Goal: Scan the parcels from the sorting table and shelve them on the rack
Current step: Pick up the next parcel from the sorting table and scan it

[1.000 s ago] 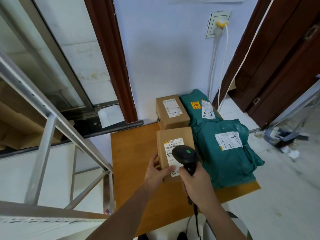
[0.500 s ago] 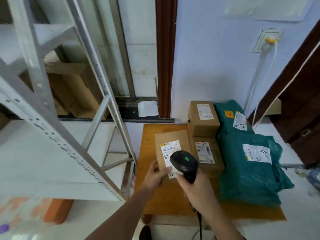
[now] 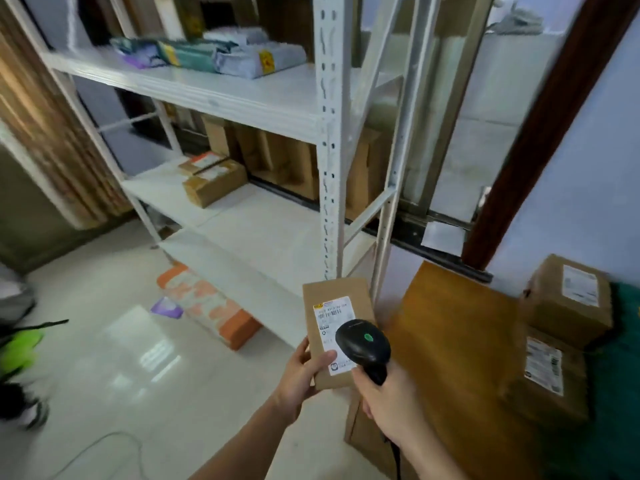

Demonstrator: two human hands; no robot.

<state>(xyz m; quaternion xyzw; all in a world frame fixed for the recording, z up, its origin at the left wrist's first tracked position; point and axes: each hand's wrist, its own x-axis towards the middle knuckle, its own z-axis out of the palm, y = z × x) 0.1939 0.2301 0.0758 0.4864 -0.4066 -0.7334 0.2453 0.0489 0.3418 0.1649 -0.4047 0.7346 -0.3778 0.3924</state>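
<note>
Parcel: flat brown cardboard box (image 3: 337,332) with a white shipping label on top, lifted clear of the orange-brown wooden sorting table (image 3: 450,341) and held in the air to the table's left, in front of the white metal rack (image 3: 327,168).
Left hand (image 3: 304,372): grips the box at its near left end, thumb curled over the top onto the label's edge, fingers underneath and hidden.
Right hand (image 3: 391,407): fist wrapped round the handle of a black handheld barcode scanner (image 3: 363,344), whose head overlaps the label's lower right.
Key relation: box's long axis points away from the person toward the rack; the left hand is nearer the shelves.
Rack: lower white shelves lie ahead and to the left, with free space beside two small brown boxes (image 3: 213,178).
Table: more brown boxes (image 3: 568,299) wait there.
</note>
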